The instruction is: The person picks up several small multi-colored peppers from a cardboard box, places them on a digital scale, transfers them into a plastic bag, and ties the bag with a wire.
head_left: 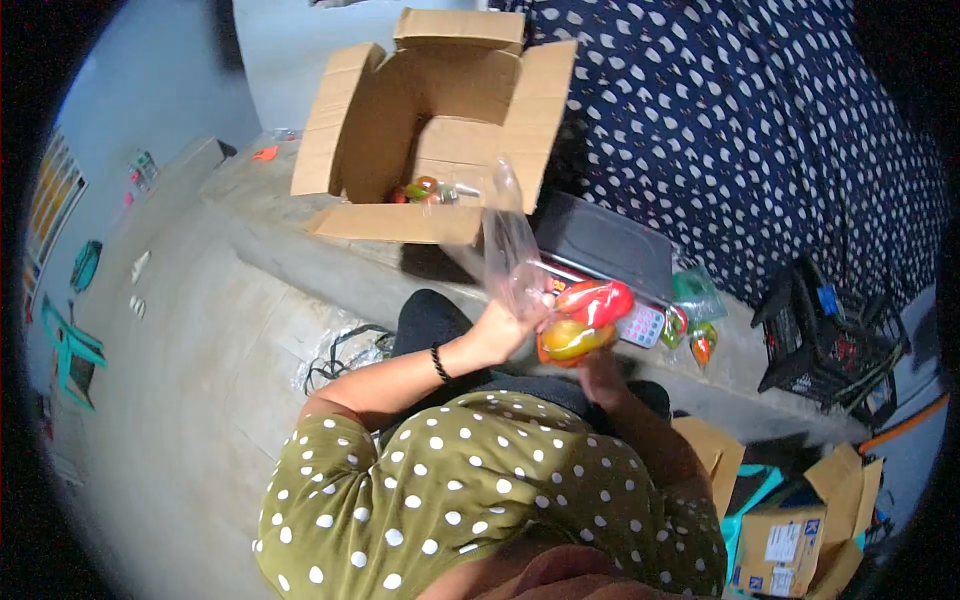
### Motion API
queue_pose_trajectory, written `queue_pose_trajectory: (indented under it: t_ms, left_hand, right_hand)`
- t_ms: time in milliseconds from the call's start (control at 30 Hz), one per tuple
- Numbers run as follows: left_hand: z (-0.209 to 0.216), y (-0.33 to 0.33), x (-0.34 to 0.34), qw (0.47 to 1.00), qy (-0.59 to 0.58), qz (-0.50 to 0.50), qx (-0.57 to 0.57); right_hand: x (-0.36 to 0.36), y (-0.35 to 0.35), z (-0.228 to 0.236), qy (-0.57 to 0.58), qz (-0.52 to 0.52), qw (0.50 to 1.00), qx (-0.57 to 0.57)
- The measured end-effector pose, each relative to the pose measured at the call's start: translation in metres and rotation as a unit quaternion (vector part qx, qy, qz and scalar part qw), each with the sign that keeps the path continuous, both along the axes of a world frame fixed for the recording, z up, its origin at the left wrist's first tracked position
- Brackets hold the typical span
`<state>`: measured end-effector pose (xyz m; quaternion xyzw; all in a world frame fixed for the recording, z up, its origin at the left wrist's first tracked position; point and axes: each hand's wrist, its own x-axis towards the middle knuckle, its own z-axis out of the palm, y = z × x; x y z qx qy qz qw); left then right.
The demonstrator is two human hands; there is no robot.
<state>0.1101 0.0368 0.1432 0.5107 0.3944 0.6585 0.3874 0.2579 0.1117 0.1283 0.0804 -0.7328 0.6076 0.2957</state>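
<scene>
My left hand (508,333), with a dark bracelet at the wrist, is closed on the gathered neck of a clear plastic bag (508,245). The bag's loose top stands up toward the cardboard box. In its full end are glossy red and yellow-orange vegetables that look like bell peppers (580,338). My right hand (602,380) is beneath the bagged peppers, close against them, its fingers mostly hidden. Just beyond the bag is a weighing scale (610,245) with a dark platform and a keypad. Small bagged red, green and orange vegetables (704,345) lie right of the keypad.
An open cardboard box (470,145) ahead holds a few bagged vegetables. A patterned dark blue cloth (740,120) hangs at the back right. A black crate (825,330) stands right, another open carton (780,545) lower right. Tangled black straps (345,360) lie left.
</scene>
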Motion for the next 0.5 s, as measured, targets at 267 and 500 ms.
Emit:
queue_pose_trajectory:
  t_ms: [267, 500]
  left_hand:
    - [-0.034, 0.019, -0.033, 0.987, 0.149, 0.063, -0.003]
    - [-0.058, 0.039, -0.032, 0.956, -0.179, -0.098, -0.210]
  right_hand:
    - [0.023, -0.010, -0.022, -0.258, -0.081, 0.933, -0.237]
    - [0.008, 0.035, -0.022, -0.136, -0.353, 0.777, 0.503]
